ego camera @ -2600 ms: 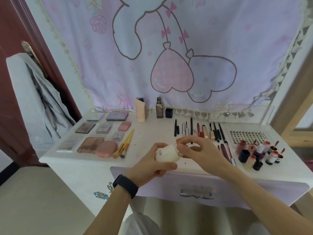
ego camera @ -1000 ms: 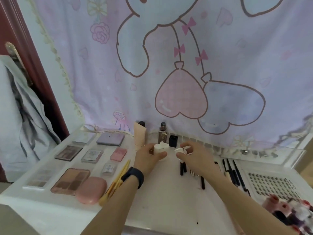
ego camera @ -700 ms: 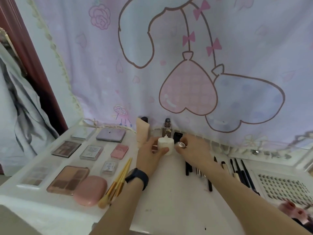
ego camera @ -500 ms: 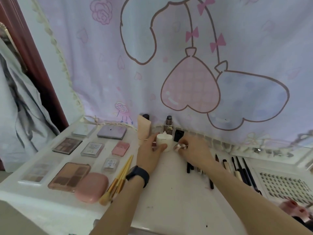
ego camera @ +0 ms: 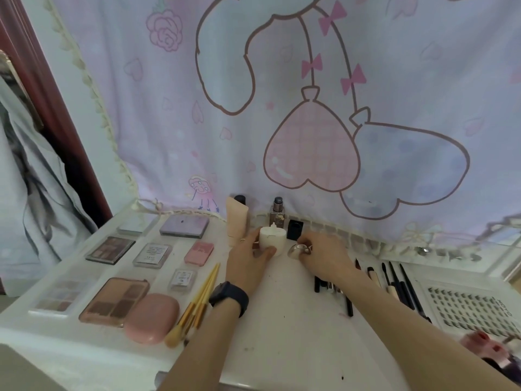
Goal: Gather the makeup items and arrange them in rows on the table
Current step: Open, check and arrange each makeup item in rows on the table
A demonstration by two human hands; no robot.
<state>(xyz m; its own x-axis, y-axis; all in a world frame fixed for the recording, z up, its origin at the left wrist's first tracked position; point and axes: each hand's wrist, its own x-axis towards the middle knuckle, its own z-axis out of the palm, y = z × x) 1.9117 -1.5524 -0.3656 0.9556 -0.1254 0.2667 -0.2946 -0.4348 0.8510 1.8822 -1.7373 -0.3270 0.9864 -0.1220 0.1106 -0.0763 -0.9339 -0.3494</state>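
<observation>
My left hand (ego camera: 248,259) grips a small white jar (ego camera: 272,239) that stands upright at the back of the white table (ego camera: 282,328). My right hand (ego camera: 324,255) pinches a small silvery cap (ego camera: 298,250) just right of the jar, low over the table. Behind them stand a beige tube (ego camera: 237,220), a glass bottle (ego camera: 277,213) and a black cube (ego camera: 295,230). Eyeshadow palettes (ego camera: 114,301) and a pink compact (ego camera: 152,317) lie in rows on the left. Gold brushes (ego camera: 197,303) lie beside my left wrist.
Black pencils and liners (ego camera: 394,286) lie in a row to the right, with a lash tray (ego camera: 470,309) beyond them. Small red and dark bottles (ego camera: 485,348) sit at the right edge. A pink cartoon curtain (ego camera: 282,108) hangs behind the table. Grey clothing (ego camera: 28,193) hangs at left.
Both hands carried the white jar and its cap from the table's front to the back row. The jar now stands on the table beside the glass bottle.
</observation>
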